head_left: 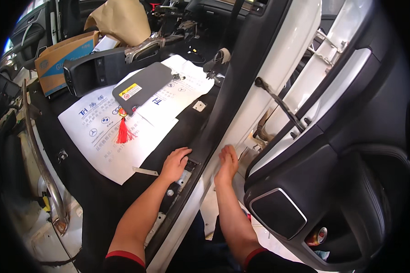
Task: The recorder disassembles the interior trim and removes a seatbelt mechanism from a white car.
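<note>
My left hand (175, 164) lies on the edge of the black carpet (187, 136) inside a car, its fingers stretched out and holding nothing. Beside it runs the door sill, with bare metal and a bolt (170, 193) showing. My right hand (228, 164) is open too, with its fingers extended along the white body pillar (246, 118), on the outer side of the black pillar trim (223, 107). Whether its palm presses on the metal cannot be made out. A flat metal strip (145, 171) rests on the carpet to the left of my left hand.
White printed paper sheets (84, 129) cover the floor, bearing a grey sun visor (146, 84) and a red tassel (124, 132). Behind stand a black console part (95, 70) and a cardboard box (50, 68). The open door (323, 182) at right holds a drink can (318, 236).
</note>
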`<state>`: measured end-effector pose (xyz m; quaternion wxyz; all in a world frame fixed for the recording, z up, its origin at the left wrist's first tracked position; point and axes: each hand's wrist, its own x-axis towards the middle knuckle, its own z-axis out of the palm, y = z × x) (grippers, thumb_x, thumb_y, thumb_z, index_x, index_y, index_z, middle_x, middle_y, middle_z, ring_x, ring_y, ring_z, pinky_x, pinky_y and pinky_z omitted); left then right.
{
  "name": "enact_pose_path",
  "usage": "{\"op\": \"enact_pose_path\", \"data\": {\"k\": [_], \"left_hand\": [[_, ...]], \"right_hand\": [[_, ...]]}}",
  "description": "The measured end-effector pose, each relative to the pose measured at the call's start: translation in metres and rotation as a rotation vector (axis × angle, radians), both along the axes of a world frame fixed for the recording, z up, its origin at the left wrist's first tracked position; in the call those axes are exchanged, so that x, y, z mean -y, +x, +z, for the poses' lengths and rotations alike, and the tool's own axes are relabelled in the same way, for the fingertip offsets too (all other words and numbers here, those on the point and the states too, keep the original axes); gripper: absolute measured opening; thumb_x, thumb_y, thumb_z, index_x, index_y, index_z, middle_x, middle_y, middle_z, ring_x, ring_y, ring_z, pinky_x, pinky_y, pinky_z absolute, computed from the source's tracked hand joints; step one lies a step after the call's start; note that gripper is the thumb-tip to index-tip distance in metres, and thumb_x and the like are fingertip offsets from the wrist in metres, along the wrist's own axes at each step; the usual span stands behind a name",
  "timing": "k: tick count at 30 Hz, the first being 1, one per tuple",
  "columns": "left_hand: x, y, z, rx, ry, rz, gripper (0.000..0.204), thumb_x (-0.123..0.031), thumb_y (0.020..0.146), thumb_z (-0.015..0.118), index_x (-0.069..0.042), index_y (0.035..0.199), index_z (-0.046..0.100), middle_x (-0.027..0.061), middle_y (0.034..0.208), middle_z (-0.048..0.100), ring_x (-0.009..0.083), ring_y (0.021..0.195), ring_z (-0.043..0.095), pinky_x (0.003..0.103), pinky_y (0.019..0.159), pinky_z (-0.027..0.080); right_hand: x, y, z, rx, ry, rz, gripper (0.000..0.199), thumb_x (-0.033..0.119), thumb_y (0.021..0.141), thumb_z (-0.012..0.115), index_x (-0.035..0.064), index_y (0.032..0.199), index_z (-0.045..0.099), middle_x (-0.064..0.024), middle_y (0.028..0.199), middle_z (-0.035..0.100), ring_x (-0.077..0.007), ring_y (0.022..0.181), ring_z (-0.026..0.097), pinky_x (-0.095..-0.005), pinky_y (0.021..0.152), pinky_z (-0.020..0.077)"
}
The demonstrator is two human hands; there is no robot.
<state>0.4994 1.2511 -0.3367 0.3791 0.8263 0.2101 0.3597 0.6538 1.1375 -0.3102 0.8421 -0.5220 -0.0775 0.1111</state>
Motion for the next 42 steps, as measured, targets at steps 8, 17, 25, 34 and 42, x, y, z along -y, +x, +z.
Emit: {"op": "enact_pose_path", "data": {"k": [8,17,25,34,42], "left_hand": [[-0.002,0.006,-0.004,-0.017,-0.027,0.008,0.033,-0.007,0.095,0.054,-0.007,0.126,0.063,0.0172,0.135,0.058,0.0359,0.124,0.055,0.042,0.107,0.043],[-0.001,0.007,-0.008,0.022,-0.019,0.047,0.031,-0.011,0.096,0.054,-0.009,0.125,0.064,0.0139,0.135,0.059,0.0338,0.122,0.055,0.042,0.105,0.043],[0.002,0.004,0.000,-0.033,-0.080,0.045,0.036,-0.017,0.093,0.062,-0.008,0.128,0.064,0.0145,0.137,0.058,0.0328,0.129,0.053,0.040,0.109,0.041],[-0.007,0.005,-0.008,-0.035,-0.082,-0.019,0.046,-0.020,0.089,0.069,-0.010,0.133,0.060,0.0173,0.142,0.054,0.0355,0.133,0.048,0.042,0.112,0.039],[-0.010,0.008,-0.018,0.017,-0.014,0.003,0.044,-0.024,0.087,0.071,-0.010,0.128,0.064,0.0168,0.136,0.059,0.0352,0.127,0.054,0.044,0.106,0.043]], "right_hand": [[0.005,-0.007,0.017,0.149,-0.002,0.084,0.058,0.003,0.097,0.044,-0.0050,0.153,0.030,-0.0248,0.151,0.043,-0.0288,0.141,0.042,-0.0386,0.118,0.0311],[0.011,0.002,-0.007,0.390,-0.426,0.289,0.048,0.007,0.101,0.045,-0.0058,0.147,0.042,-0.0198,0.149,0.048,-0.0267,0.135,0.050,-0.0345,0.116,0.0336],[0.038,-0.007,-0.028,0.203,-0.351,0.265,0.044,0.013,0.101,0.052,-0.0043,0.141,0.049,-0.0162,0.132,0.061,-0.0185,0.106,0.062,-0.0298,0.085,0.0501],[0.023,-0.008,-0.031,0.306,-0.534,0.453,0.027,0.016,0.095,0.066,-0.0054,0.110,0.063,-0.0033,0.075,0.063,-0.0098,0.058,0.056,-0.0256,0.049,0.0435],[0.006,-0.012,0.004,0.813,-0.972,0.188,0.032,0.033,0.091,0.069,0.0019,0.084,0.065,-0.0152,0.074,0.066,-0.0315,0.070,0.065,-0.0424,0.068,0.0507]]}}
